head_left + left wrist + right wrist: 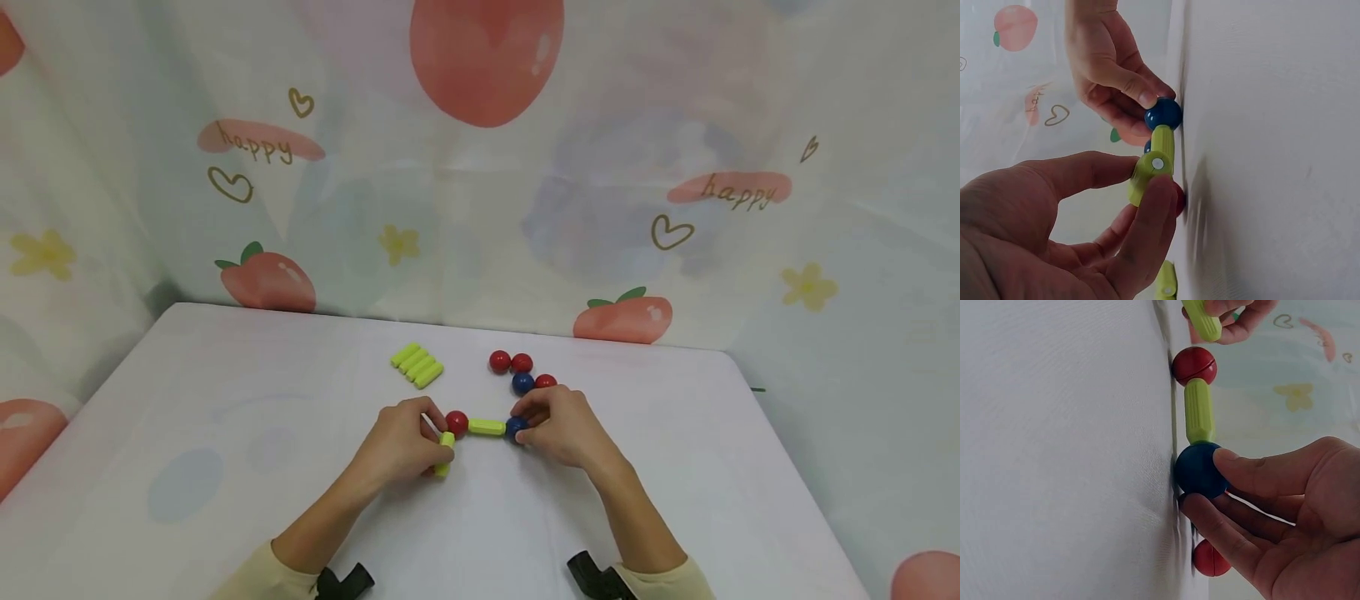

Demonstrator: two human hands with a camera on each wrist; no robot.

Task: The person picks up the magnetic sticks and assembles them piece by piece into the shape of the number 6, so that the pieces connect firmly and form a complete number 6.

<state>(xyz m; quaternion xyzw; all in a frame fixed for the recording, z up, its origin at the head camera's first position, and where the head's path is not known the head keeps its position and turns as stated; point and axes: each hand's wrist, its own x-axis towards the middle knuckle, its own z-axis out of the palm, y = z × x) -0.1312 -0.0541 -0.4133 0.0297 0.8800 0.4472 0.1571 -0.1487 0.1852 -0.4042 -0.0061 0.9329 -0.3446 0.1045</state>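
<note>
My left hand (405,443) pinches a yellow-green rod (445,456) between thumb and fingers, its upper end close by a red ball (457,423). A round pale spot shows on that rod's end in the left wrist view. From the red ball a second yellow-green rod (1199,411) runs across to a blue ball (1200,470), and the three form a straight row on the table. My right hand (558,427) grips the blue ball, thumb on one side and fingers on the other.
Several yellow-green rods (417,365) lie side by side farther back on the white table (247,467). Behind my right hand sit loose red balls (500,361) and another blue ball (522,383). A printed cloth (465,208) hangs along the table's back edge.
</note>
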